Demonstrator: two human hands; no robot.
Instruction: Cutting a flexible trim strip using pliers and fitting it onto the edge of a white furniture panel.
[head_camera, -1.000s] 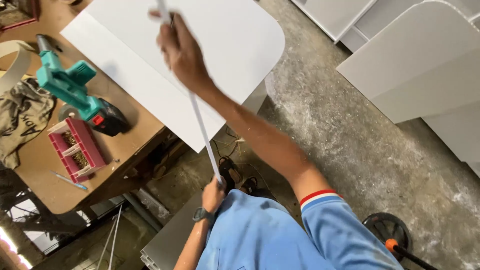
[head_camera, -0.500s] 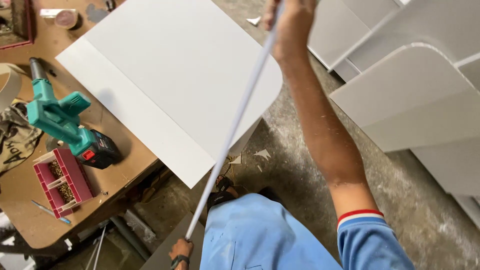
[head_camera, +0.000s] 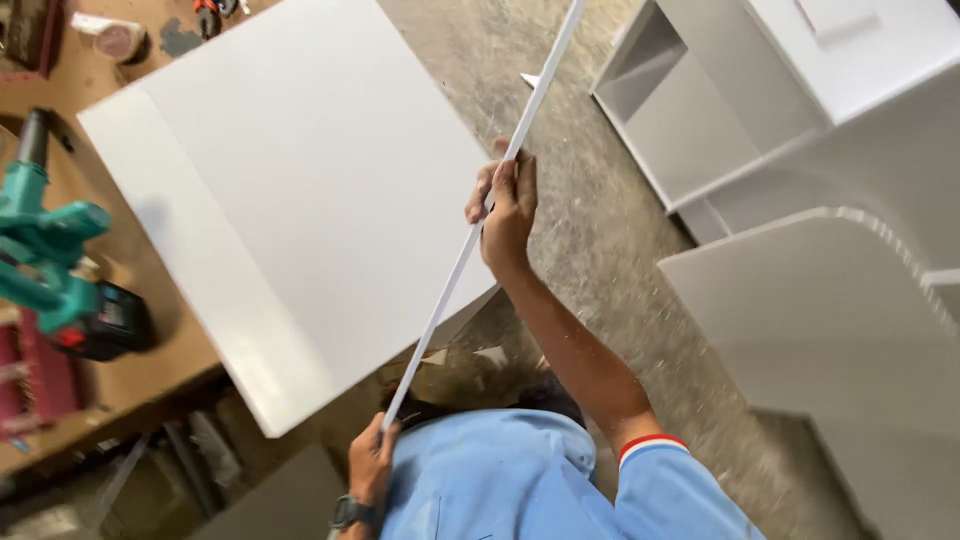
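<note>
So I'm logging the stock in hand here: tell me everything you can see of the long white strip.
The long white strip is thin, narrow and flat, plain white, perhaps plastic or laminate edging. It runs straight and taut on a slant, from the left hand near the blue shirt up past the frame's top edge. The right hand grips it midway, fingers wrapped round it. It passes above the corner of the white panel on the workbench; whether it touches that cannot be told.

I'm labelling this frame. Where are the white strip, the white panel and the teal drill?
white strip (head_camera: 450, 285), head view, mid-length between the hands.
white panel (head_camera: 300, 200), head view, flat top face.
teal drill (head_camera: 45, 235), head view, its body.
</note>
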